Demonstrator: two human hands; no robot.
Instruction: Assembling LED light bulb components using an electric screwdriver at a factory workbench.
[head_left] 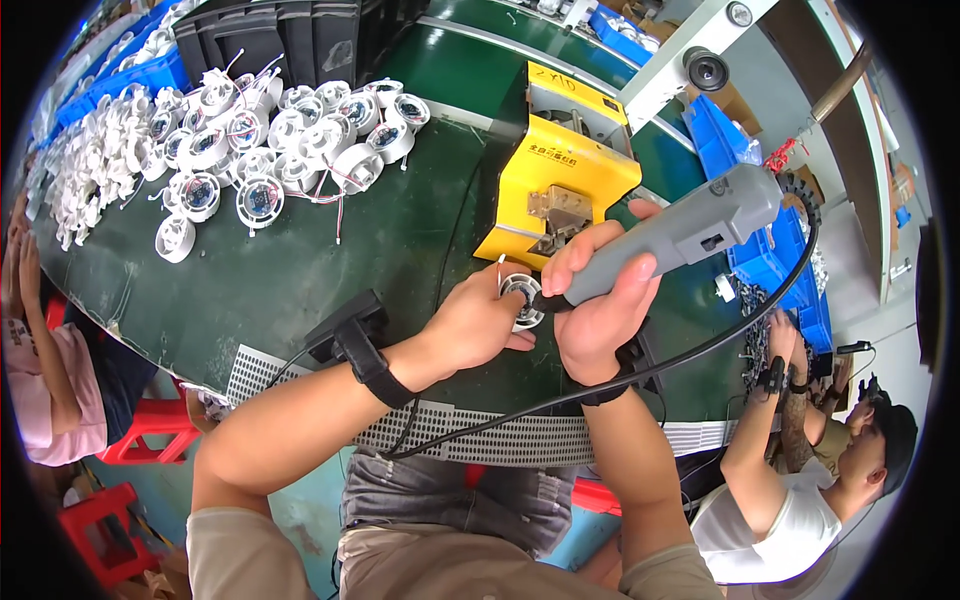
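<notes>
Using the yellow machine (575, 170) as landmark. White round housing (527, 318) sits just on its near side, gripped in the left hand (470, 318), fingers curled round the rim. Right hand (605, 305) is wrapped round the grey power driver (670, 238) — nose at the housing, body slanting up past the machine's right side. Bit tip is hidden; can't tell if it's seated.

My read: a driving step. Square the housing to the driver's axis first; skew will likely slip or strip. Seat, push lightly along the axis, then run, stop when it bites. Left fingers look close to the nose — hold the outer rim only. Thin lead (501, 260) stands up on the machine side of the housing; tuck it clear. Bracing on the green table (400, 240), in front of the machine, should steady things. Black cable (703, 350) loops right of the machine, then back across the right wrist: leave slack so it doesn't drag the tool.
</notes>
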